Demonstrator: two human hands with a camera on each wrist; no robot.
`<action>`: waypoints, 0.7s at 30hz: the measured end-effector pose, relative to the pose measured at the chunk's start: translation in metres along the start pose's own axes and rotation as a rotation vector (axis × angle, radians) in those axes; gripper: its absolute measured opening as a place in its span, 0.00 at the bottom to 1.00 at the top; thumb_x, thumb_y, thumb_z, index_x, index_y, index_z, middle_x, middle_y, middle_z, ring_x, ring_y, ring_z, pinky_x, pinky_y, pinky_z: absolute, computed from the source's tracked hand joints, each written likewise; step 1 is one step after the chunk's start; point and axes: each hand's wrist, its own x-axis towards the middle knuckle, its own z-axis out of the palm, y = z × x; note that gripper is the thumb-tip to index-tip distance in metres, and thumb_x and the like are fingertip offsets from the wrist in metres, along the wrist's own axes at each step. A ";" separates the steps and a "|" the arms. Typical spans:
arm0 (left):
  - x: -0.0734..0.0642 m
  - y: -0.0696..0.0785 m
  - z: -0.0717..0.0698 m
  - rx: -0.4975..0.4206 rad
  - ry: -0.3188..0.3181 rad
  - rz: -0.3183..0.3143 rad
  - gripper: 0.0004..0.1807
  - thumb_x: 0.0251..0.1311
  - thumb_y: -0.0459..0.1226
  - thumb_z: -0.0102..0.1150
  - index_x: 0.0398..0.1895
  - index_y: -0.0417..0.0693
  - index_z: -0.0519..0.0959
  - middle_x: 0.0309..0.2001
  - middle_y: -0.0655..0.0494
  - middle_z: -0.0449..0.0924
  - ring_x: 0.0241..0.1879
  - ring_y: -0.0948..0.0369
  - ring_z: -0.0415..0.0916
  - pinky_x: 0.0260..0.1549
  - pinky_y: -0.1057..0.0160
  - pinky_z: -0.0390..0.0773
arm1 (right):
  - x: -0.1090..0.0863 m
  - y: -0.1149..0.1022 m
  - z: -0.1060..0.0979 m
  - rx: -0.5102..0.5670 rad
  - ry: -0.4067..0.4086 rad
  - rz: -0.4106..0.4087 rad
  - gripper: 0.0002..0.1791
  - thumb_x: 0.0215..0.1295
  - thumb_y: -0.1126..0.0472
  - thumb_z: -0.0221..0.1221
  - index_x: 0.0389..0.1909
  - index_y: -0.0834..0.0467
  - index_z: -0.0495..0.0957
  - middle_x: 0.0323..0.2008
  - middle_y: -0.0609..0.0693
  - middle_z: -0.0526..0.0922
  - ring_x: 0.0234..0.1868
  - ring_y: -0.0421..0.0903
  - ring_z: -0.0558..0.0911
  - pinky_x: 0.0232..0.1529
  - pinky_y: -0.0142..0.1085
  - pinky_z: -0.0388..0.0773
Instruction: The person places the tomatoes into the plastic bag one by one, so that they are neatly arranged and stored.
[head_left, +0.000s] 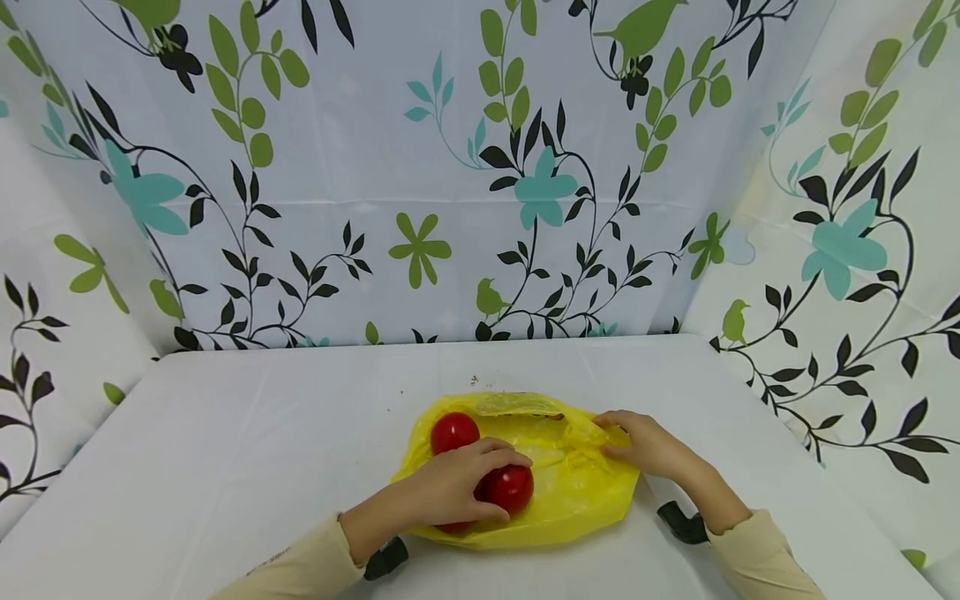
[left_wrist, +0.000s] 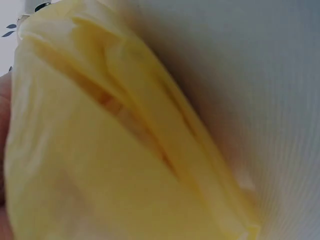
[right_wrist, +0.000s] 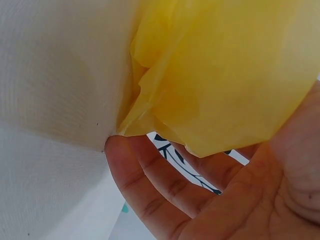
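A yellow plastic bag (head_left: 577,492) lies spread on the table, its thin film creased and its opening facing up. My left hand (head_left: 450,487) grips a glossy red round fruit (head_left: 510,490), fingers over its top and thumb at its lower side. Behind that hand sits a second red fruit (head_left: 453,432), and part of a third red fruit (head_left: 455,527) shows below the wrist. At the bag's right edge, my right hand (head_left: 648,442) pinches the gathered film between thumb and fingers. Yellow film (left_wrist: 85,150) fills much of the left wrist view, hiding the fruit there.
The white table (head_left: 262,433) reaches back to a leaf-patterned cloth (head_left: 337,167) hanging behind and at both sides. Small dark specks lie behind the bag. A black strap end (head_left: 682,523) shows at the right wrist and another black piece (head_left: 386,558) at the left.
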 end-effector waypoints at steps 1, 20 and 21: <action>0.000 0.000 0.000 0.004 -0.005 -0.004 0.32 0.55 0.52 0.68 0.64 0.71 0.69 0.63 0.62 0.70 0.58 0.59 0.72 0.52 0.53 0.80 | 0.000 0.000 0.000 0.000 -0.001 0.002 0.22 0.64 0.64 0.62 0.56 0.70 0.74 0.55 0.66 0.78 0.58 0.67 0.73 0.59 0.62 0.69; -0.004 0.002 -0.001 0.000 0.051 0.078 0.25 0.59 0.45 0.67 0.60 0.62 0.75 0.64 0.59 0.70 0.60 0.60 0.70 0.56 0.57 0.77 | 0.001 0.003 0.001 -0.017 -0.007 -0.006 0.23 0.63 0.61 0.63 0.57 0.68 0.74 0.56 0.66 0.77 0.58 0.67 0.73 0.59 0.62 0.69; -0.004 0.002 -0.001 -0.007 0.058 0.088 0.24 0.59 0.45 0.67 0.59 0.62 0.75 0.63 0.60 0.70 0.60 0.60 0.70 0.56 0.58 0.77 | 0.000 0.002 0.000 -0.017 -0.007 -0.002 0.23 0.64 0.61 0.63 0.57 0.68 0.74 0.56 0.66 0.77 0.58 0.66 0.73 0.59 0.62 0.69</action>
